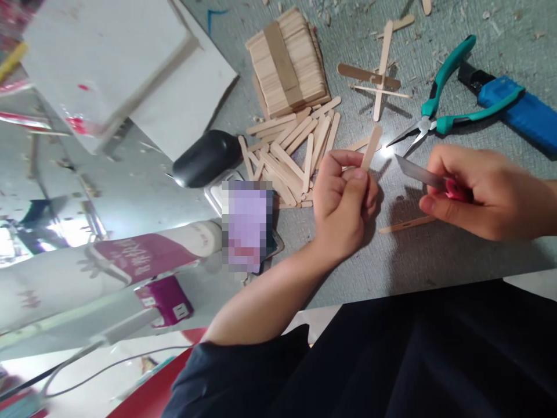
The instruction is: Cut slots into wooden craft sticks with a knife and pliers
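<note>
L hand (343, 203) pinches stick (372, 145); R hand (483, 197) knife (420, 173)

A grey table (435, 261) is strewn with wood shavings (331, 11). A banded stack of craft sticks (287, 61) is set near the far edge, and loose craft sticks (289, 151) are heaped just in front of it. A few crossed sticks (378, 78) are laid to the right, beside teal-handled needle-nose pliers (439, 98) and a blue tool with a black tip (522, 113). A single craft stick (407, 223) is left nearer. A black computer mouse (204, 157) is placed to the left.
</note>
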### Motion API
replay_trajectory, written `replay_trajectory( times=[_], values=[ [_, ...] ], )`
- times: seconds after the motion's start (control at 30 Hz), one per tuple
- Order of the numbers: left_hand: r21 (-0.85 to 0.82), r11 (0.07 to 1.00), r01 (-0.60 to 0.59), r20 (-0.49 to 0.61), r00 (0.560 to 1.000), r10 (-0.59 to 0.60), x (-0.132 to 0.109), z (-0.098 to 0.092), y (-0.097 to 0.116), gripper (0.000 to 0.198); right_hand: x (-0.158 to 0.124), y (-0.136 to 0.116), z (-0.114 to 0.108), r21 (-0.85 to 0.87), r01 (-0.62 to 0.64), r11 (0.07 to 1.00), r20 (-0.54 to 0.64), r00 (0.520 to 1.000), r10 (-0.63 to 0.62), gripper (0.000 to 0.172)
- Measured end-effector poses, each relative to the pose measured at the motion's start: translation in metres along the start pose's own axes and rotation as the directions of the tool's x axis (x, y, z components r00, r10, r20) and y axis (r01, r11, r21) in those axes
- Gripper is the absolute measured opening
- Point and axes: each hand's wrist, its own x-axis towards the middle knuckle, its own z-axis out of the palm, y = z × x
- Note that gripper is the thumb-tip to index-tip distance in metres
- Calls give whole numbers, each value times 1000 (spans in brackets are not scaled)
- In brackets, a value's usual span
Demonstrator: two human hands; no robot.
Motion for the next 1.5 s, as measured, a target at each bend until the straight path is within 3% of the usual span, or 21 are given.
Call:
replay_trajectory(
  times=[0.07,0.17,0.23,0.33,0.47,0.6,0.73,0.83,0.9,1.0,1.13,1.23,1.3,1.43,1.5],
  values=[
    [87,996,-25,12,1000,24,-1,1,1,37,1,5,-9,-158,28,987,-19,999,-32,23],
    [317,948,-32,10,999,31,-3,0,9,21,4,12,-19,-374,55,926,-38,996,-75,32],
    [485,874,41,-23,999,-34,-3,0,16,5,6,14,-21,-522,61,851,-44,994,-98,37],
    [616,781,105,11,990,-141,-3,-1,26,18,6,11,-20,-714,59,697,-28,993,-112,39],
    [743,668,44,87,983,-161,-3,-2,33,31,3,5,-14,-858,92,506,29,991,-131,38],
    [837,546,-33,149,974,-171,-10,1,42,35,-1,6,-10,-890,124,439,54,984,-169,42],
    [896,433,-93,188,965,-182,-22,3,54,43,0,9,-13,-827,152,541,51,979,-198,42],
    [919,349,-184,245,960,-137,-20,1,57,41,4,5,-16,-807,95,583,21,991,-132,43],
    [882,366,-297,352,931,-93,-11,-5,54,38,6,1,-17,-837,39,545,3,998,-66,46],
    [787,360,-501,550,834,-42,12,-18,42,32,6,-4,-16,-906,-14,424,-18,1000,-7,52],
    [745,318,-587,616,788,11,31,-38,25,59,-1,-9,-16,-957,-10,291,-29,998,-59,61],
    [711,278,-646,651,754,87,30,-44,18,66,-6,-10,-15,-977,9,214,-3,998,-57,61],
    [713,276,-644,643,758,107,26,-44,16,65,-8,-9,-13,-986,27,163,27,1000,-2,54],
    [769,319,-554,564,823,68,21,-38,17,61,-9,-5,-3,-994,42,99,54,992,116,37],
    [783,319,-534,549,835,48,21,-37,17,59,-8,-5,2,-996,53,70,63,987,145,33]
  ],
)
